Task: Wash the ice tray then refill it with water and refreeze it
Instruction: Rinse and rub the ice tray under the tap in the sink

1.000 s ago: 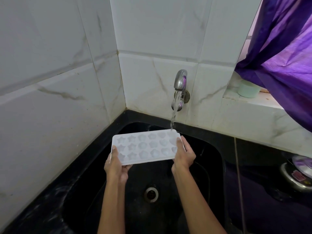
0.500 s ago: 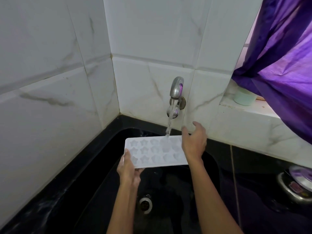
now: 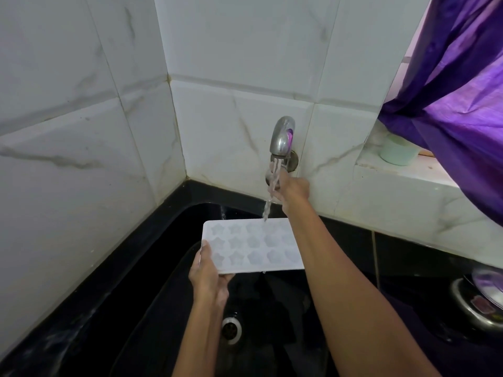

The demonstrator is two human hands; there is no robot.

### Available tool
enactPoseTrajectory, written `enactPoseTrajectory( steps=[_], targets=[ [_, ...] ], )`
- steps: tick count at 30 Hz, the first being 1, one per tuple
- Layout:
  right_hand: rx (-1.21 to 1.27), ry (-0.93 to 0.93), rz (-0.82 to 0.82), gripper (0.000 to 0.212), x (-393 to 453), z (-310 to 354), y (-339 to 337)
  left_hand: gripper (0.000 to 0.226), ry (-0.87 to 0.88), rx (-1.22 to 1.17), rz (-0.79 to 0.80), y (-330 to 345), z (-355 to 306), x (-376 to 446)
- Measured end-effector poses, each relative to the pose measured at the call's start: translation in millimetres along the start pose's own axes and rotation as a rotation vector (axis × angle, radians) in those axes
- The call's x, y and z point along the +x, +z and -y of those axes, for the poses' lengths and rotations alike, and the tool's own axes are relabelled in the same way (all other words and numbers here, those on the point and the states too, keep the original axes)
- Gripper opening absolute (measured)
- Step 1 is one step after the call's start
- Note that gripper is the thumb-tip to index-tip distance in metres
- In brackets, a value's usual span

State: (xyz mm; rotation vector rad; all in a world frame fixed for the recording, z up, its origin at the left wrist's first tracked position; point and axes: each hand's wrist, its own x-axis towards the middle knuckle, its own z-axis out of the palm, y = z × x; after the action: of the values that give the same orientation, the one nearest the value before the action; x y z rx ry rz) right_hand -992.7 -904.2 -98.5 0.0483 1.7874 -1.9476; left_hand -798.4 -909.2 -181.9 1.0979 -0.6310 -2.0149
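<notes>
A white ice tray with star and shell shaped cells hangs level over the black sink. My left hand grips its near left corner, thumb on top. Water runs from the steel tap on the back wall onto the tray's far right cells. My right hand is off the tray and reaches up under the tap, its fingers around the tap knob behind the water stream. How firmly those fingers hold is hidden by the hand and the water.
The sink's drain lies below the tray. White marble tiles form the corner wall. A purple curtain hangs at the right over a ledge with a pale green cup. A steel lidded pot sits on the dark counter at right.
My right hand let go of the tray's right end and rose to the tap knob. The tray, now held by my left hand alone, shifted slightly right under the stream.
</notes>
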Motion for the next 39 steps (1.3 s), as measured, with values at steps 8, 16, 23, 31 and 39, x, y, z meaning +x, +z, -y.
enactPoseTrajectory(
  steps=[8, 16, 23, 31, 39],
  targets=[
    [0.466, 0.214, 0.264, 0.055, -4, -1, -11, 0.017, 0.005, 0.003, -0.034, -8, -4, -7],
    [0.305, 0.24, 0.231, 0.047, -30, 4, -30, 0.028, 0.035, 0.007, -0.039, -19, -16, -34],
    [-0.5, -0.22, -0.121, 0.039, -95, -23, -100, 0.029, 0.051, 0.012, -0.019, -36, -23, -73],
    [-0.372, 0.109, 0.103, 0.054, -155, -80, -162, 0.027, 0.032, 0.011, 0.003, -59, -13, -116],
    [-0.315, -0.063, -0.081, 0.052, -195, -111, -172, 0.025, -0.022, 0.063, 0.052, -88, -3, -137]
  ],
)
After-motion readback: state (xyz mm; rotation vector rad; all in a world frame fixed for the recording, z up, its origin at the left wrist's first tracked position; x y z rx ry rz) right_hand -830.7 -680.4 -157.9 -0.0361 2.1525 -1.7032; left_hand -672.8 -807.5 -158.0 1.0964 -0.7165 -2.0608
